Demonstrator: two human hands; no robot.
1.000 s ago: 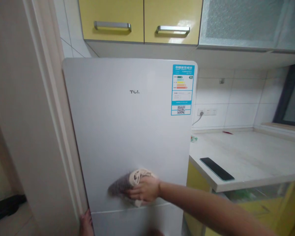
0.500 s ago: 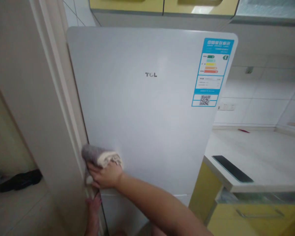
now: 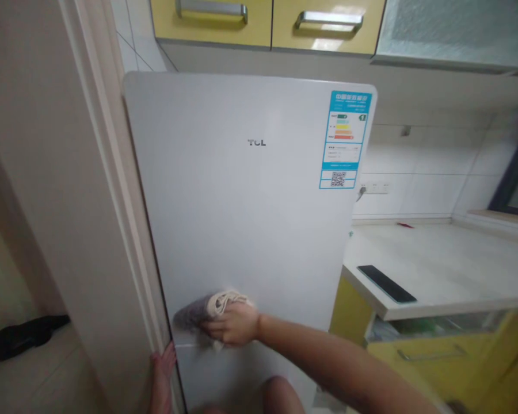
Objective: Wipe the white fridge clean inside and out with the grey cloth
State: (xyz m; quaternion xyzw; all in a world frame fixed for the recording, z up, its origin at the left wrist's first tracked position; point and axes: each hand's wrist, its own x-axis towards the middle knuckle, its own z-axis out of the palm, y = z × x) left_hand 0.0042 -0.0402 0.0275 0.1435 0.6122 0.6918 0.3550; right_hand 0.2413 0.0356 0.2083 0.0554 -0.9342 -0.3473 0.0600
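Note:
A white fridge (image 3: 250,190) fills the middle of the view, with a blue energy label (image 3: 344,141) at its upper right. My right hand (image 3: 233,324) presses a grey and cream cloth (image 3: 202,309) flat against the lower part of the upper door, fingers closed over it. My left hand (image 3: 162,374) lies with its fingers stretched along the fridge's lower left edge, beside the door frame, and holds nothing. A knee shows at the bottom of the view.
A pale door frame (image 3: 107,190) stands tight against the fridge's left side. To the right is a light countertop (image 3: 440,270) with a dark phone (image 3: 386,283) near its front edge. Yellow cupboards (image 3: 267,20) hang above. A dark object (image 3: 21,336) lies on the floor at left.
My right hand has slid the cloth from the fridge's left edge back toward the middle of the door. The view has shifted slightly upward and away.

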